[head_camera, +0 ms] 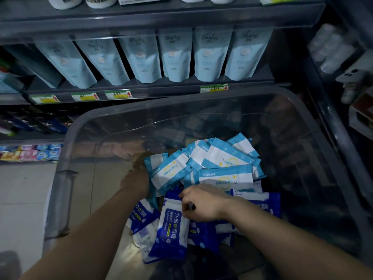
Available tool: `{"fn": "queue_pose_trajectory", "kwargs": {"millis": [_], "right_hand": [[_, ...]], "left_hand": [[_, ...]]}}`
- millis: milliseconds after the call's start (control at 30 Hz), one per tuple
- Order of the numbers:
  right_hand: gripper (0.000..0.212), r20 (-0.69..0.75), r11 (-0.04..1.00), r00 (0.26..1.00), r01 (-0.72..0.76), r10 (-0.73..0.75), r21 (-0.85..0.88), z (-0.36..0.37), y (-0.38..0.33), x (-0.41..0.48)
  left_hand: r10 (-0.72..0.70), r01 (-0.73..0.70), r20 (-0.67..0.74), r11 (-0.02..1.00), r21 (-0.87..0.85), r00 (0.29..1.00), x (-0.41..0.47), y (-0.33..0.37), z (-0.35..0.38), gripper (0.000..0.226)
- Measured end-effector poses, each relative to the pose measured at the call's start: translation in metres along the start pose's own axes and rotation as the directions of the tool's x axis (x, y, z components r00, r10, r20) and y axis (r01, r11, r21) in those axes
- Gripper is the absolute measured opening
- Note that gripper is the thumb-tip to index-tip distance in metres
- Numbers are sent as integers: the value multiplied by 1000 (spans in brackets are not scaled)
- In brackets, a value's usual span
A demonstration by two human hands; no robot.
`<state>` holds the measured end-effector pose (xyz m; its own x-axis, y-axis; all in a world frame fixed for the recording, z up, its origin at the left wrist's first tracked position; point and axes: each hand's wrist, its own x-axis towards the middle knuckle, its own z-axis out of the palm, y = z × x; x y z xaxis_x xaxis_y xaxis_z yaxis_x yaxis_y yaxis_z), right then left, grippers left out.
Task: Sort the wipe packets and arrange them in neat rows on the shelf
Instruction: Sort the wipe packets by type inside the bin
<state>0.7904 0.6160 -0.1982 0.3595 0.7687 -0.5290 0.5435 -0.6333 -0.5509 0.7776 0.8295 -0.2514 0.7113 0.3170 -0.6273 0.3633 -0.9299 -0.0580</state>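
Note:
A clear plastic bin (84,126) holds several wipe packets. Light blue and white packets (224,158) lie heaped at the far side, and dark blue alcohol wipe packets (171,231) lie nearer to me. My left hand (137,181) reaches in and grips the edge of a light blue packet (171,170). My right hand (201,203) rests over the dark blue packets, its fingers pinching the top edge of one. The shelf (141,85) lies beyond the bin.
Several pale blue stand-up pouches (175,55) fill the shelf straight ahead, with price tags (84,96) on its front rail. More goods sit on lower shelves at left (30,152) and on a rack at right (343,57). Floor tiles (20,199) show at left.

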Motion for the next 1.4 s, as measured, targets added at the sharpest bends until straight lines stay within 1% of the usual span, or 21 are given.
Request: {"fn": "queue_pose_trajectory", "kwargs": {"millis": [100,167,267,300,400,433,467,500,533,567,600,633,700,800,833,900,967,1167,1267,1333,1400], "right_hand": [[20,-8,1000,1000,-1,1,-2,1,1,0],[20,-18,1000,1000,5,-5,-5,0,2,-1],[19,-33,1000,999,15,-15,-9,0,2,-1],[18,-36,1000,999,14,-14,-9,0,2,-1],[17,-47,1000,999,5,-4,2,0,1,-2],[17,-48,1000,999,3,-3,1,1,0,-2],[17,-47,1000,999,2,-2,-3,2,1,-2],[18,-43,1000,999,2,-2,-5,3,1,-2],[18,-38,1000,999,4,-4,-5,3,1,-2],[19,-31,1000,1000,3,-3,-1,3,1,-3],[20,-23,1000,1000,-1,1,3,3,1,-3],[20,-17,1000,1000,-6,6,0,3,1,-3],[20,-5,1000,1000,-19,19,-24,3,1,-2],[19,-5,999,1000,-27,27,-39,5,2,0],[19,-6,999,1000,-26,26,-39,5,2,0],[18,-9,999,1000,-21,20,-30,6,3,1],[15,-16,999,1000,-18,18,-27,4,2,0],[14,-51,999,998,-31,29,-37,7,0,1],[15,-88,999,996,-14,9,-51,7,-5,1],[20,-205,999,978,-51,47,-13,3,-11,-1],[27,-422,993,899,-112,117,38,-4,-17,-4]], "left_hand": [[-14,18,-24,981,195,1000,-3,5,-11,44],[16,-9,-31,980,198,999,-6,7,-24,37],[4,-16,55,977,213,998,-15,7,-67,47],[-26,17,34,971,237,999,-18,7,-83,49],[-24,78,-252,976,204,967,-30,10,-109,38],[29,37,-338,982,187,941,-35,14,-105,37],[108,-54,-366,987,155,924,-40,19,-96,41],[217,-191,-317,975,114,923,-44,24,-83,51],[306,-304,-210,952,46,929,-45,25,-67,64],[338,-340,-66,940,-18,939,-43,22,-53,73],[333,-333,38,943,-11,942,-37,17,-40,77],[307,-310,60,950,40,950,-29,8,-30,74],[229,-225,-18,965,131,973,-19,-8,-19,72],[148,-145,3,968,205,989,-18,-11,-8,95],[130,-124,-9,961,245,991,-18,-10,-5,92],[96,-68,-85,957,281,992,-15,-9,-2,65],[65,-40,-123,980,197,990,-12,-8,-6,41],[160,-159,14,959,233,987,-16,-7,-45,36],[226,-199,-100,953,229,969,-30,-6,-84,21],[292,-270,-143,950,154,946,-46,-2,-111,3],[385,-391,-107,919,-50,917,-65,5,-126,10]]}}
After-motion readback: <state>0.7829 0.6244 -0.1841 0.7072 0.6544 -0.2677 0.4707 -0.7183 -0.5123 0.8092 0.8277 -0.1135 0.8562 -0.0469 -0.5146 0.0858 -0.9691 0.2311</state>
